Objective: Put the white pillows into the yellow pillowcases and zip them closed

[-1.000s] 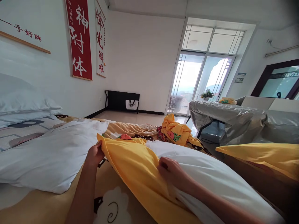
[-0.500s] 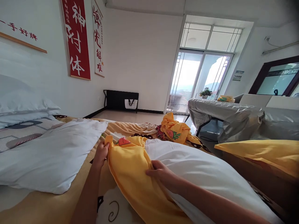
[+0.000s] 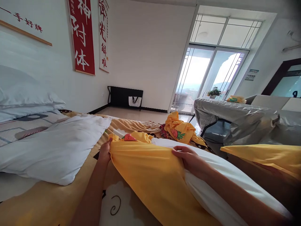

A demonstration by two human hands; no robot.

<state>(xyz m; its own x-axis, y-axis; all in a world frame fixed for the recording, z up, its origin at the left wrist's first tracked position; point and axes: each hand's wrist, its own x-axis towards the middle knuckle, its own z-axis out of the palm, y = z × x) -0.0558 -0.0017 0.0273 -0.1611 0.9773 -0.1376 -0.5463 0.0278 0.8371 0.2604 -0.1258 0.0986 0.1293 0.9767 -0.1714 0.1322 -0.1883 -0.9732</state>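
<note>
A yellow pillowcase (image 3: 150,175) partly covers a white pillow (image 3: 225,185) that lies across the bed in front of me. My left hand (image 3: 105,153) pinches the pillowcase's open edge at its left corner. My right hand (image 3: 188,158) grips the same edge further right, on top of the pillow, fingers closed on the cloth. The cloth is stretched between the two hands. The pillow's far end sticks out bare beyond the edge.
A second white pillow (image 3: 56,147) lies to the left, with stacked pillows (image 3: 23,100) at the headboard. A crumpled yellow cloth (image 3: 181,130) sits at the bed's foot. A grey covered table (image 3: 235,119) stands right; another yellow pillow (image 3: 268,157) is at the right edge.
My right hand has moved up and to the right along the pillowcase edge. The cloth has been drawn further over the pillow and now lies taut between both hands.
</note>
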